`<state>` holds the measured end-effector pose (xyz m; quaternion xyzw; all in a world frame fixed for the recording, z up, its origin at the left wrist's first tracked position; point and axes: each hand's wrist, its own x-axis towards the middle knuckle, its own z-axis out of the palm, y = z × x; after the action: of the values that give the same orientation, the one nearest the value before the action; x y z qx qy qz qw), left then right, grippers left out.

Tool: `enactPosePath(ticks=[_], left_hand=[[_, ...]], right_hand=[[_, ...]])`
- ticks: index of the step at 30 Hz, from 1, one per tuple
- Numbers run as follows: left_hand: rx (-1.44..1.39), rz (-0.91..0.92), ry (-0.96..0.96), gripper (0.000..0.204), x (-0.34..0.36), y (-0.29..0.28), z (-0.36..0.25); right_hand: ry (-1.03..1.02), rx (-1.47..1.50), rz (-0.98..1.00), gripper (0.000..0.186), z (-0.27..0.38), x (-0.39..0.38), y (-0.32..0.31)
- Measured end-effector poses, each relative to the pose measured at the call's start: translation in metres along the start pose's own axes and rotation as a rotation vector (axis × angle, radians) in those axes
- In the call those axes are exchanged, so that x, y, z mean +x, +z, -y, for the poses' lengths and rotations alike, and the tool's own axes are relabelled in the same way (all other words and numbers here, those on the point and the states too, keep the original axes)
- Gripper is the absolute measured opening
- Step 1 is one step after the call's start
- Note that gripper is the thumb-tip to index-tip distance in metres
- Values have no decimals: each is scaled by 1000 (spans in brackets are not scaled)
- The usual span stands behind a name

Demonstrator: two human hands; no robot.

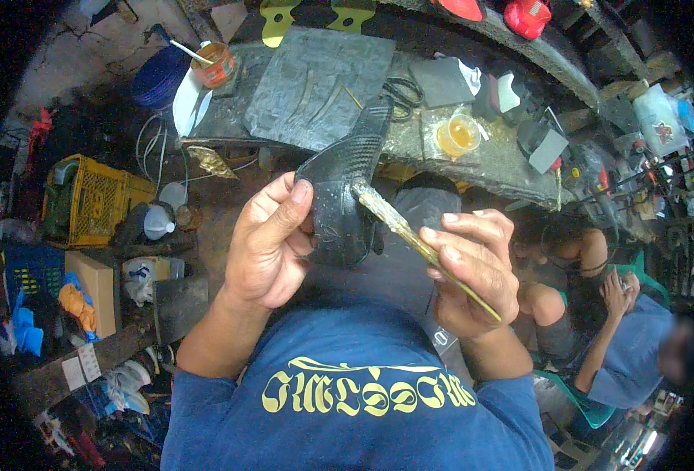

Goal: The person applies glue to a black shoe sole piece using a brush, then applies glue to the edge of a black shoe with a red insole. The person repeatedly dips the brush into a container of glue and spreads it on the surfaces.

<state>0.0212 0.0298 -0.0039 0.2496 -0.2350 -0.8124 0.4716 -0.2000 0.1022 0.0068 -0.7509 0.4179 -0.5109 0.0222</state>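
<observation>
A black, shiny piece with a woven texture, which looks like a shoe upper (339, 208), is pinched between the thumb and fingers of my left hand (268, 239). In my right hand (476, 275) is a thin brush (425, 250), its pale, crusted end touching the right edge of the black piece. Beyond them on the bench stands a clear cup (458, 136) of amber liquid, probably glue. A dark flat board (307, 86) carries narrow curved dark strips (329, 104). Black-handled scissors (406, 94) lie beside the board.
At the bench's left end stands an orange-red tin (215, 66) with a stick in it, near a blue bucket (158, 77). Dark sheet pieces (445, 82) lie on the right. A yellow crate (100, 200) is at left. Another person (625, 353) sits at right.
</observation>
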Motion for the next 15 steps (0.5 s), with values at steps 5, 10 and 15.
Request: enactPosePath(ticks=[5, 10, 15], left_hand=[[1, -20, 43, 19, 2, -1, -3], [135, -9, 158, 21, -5, -5, -4], [287, 82, 208, 22, -12, -5, -2]], right_hand=[[-44, -144, 203, 33, 14, 14, -20], [216, 190, 15, 22, 11, 29, -37], [379, 319, -181, 18, 3, 39, -29]])
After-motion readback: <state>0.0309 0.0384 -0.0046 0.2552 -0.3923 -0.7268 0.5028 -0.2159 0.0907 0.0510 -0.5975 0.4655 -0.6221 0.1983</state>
